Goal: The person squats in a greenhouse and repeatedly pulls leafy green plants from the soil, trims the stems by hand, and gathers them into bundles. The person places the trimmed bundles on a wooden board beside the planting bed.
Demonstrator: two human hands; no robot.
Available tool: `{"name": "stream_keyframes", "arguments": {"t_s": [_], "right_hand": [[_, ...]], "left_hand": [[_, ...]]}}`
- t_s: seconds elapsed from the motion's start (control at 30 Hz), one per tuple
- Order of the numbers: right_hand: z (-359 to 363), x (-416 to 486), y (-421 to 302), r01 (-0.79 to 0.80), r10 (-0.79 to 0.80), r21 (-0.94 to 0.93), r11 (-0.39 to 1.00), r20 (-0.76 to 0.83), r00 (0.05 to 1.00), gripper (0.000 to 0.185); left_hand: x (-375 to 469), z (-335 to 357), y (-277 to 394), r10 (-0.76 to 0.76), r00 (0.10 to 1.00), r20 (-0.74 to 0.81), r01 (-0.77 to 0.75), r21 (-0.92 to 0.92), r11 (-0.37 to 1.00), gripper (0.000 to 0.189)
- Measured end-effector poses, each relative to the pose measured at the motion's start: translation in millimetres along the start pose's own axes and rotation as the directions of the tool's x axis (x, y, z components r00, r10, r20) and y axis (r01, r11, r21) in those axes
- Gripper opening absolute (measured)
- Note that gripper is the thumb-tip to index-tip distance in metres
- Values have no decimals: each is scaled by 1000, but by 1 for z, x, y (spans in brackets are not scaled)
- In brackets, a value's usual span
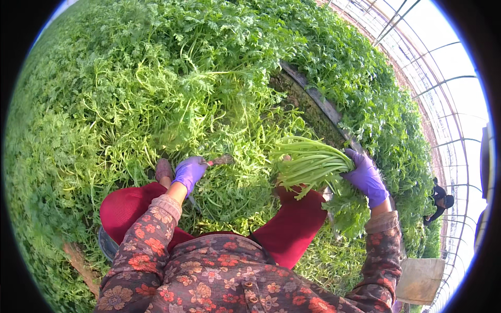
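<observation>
My left hand (191, 174), in a purple glove, is closed on a small hand tool (221, 160) with a red part by the grip and a brownish, rusty-looking end; its exact kind is unclear. It is held low over leafy greens (219, 191) between my legs. My right hand (364, 176), also gloved in purple, grips a bunch of leafy greens (315, 162). The bunch's pale stems fan out to the left of the hand, while its leaves hang below, beside my right knee.
Dense greens (129, 70) cover the bed ahead and left. A dark strip (325, 105) edges a bare soil furrow (301, 98). A grey tub (106, 245) is partly hidden by my left leg. A pale sheet-like item (419, 279) lies right. Another person (440, 201) crouches near the greenhouse frame (446, 82).
</observation>
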State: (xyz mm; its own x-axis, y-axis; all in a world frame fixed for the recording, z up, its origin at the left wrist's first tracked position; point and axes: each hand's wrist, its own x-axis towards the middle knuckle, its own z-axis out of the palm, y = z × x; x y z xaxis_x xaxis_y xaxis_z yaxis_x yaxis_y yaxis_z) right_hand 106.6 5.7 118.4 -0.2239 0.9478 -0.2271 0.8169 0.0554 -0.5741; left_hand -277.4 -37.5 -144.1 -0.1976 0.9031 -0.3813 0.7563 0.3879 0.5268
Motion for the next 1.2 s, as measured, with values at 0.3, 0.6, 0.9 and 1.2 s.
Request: {"name": "stream_keyframes", "arguments": {"t_s": [0.3, 0.6, 0.9, 1.2], "right_hand": [[15, 11, 1, 165, -169, -132, 977, -21, 985, 33], [8, 4, 0, 470, -578, -581, 665, -2, 816, 44], [11, -22, -30, 542, -859, -840, -41, 307, 410, 38], [-7, -47, -40, 378, -824, -908, -183, 352, 444, 26]], "left_hand": [[-43, -27, 100, 630, 672, -389, -721, -540, 435, 26], [-23, -27, 31, 25, 999, 30, -9, -450, 893, 38], [-46, -94, 122, 728, 638, 251, -340, -757, 558, 30], [-8, -64, 36, 220, 943, 250, -142, -298, 944, 44]]}}
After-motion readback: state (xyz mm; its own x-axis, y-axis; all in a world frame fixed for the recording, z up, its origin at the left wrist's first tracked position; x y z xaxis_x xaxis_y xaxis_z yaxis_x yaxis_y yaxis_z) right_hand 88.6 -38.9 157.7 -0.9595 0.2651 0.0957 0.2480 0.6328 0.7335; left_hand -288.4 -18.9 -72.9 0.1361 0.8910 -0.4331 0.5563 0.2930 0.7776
